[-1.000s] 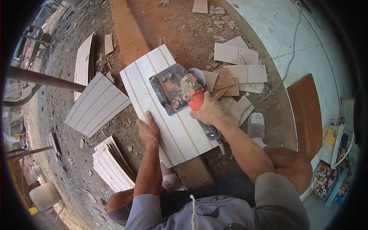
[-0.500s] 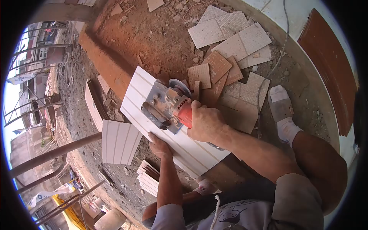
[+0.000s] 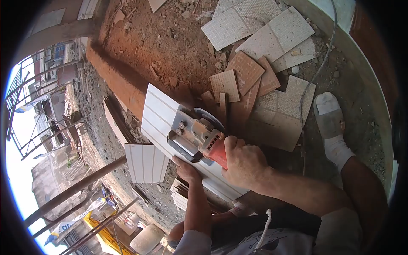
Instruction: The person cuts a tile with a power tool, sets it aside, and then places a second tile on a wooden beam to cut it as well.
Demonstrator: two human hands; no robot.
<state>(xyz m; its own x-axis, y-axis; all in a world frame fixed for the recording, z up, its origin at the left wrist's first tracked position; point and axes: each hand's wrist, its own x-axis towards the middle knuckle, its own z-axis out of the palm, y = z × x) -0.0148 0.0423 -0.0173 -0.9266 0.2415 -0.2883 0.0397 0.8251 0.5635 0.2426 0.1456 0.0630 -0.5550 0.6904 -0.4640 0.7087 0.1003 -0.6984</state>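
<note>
My right hand (image 3: pixel 245 165) is wrapped around the red body of an angle grinder (image 3: pixel 217 152). The grinder's metal base plate (image 3: pixel 182 124) rests on a white tile with thin stripes (image 3: pixel 159 114), and its round disc (image 3: pixel 209 119) stands at the tile's right edge. Whether the disc is spinning cannot be told. My left hand (image 3: pixel 187 171) grips the tile's left edge, below the base plate; some of its fingers are hidden under the tile. A second striped tile (image 3: pixel 146 163) leans just left of that hand.
Patterned tiles (image 3: pixel 280 36) and brown tile pieces (image 3: pixel 244 72) lie on the dirt ahead and right. A cable (image 3: pixel 302 108) runs near my foot (image 3: pixel 329 112). Stacked tiles (image 3: pixel 180 195) stand below my left hand. Metal poles (image 3: pixel 80 185) and an orange ledge (image 3: pixel 114 74) are at left.
The grinder has slid along the tile's right edge toward my body, leaving more of the far end uncovered. My head view has shifted a little. Both hands keep their hold.
</note>
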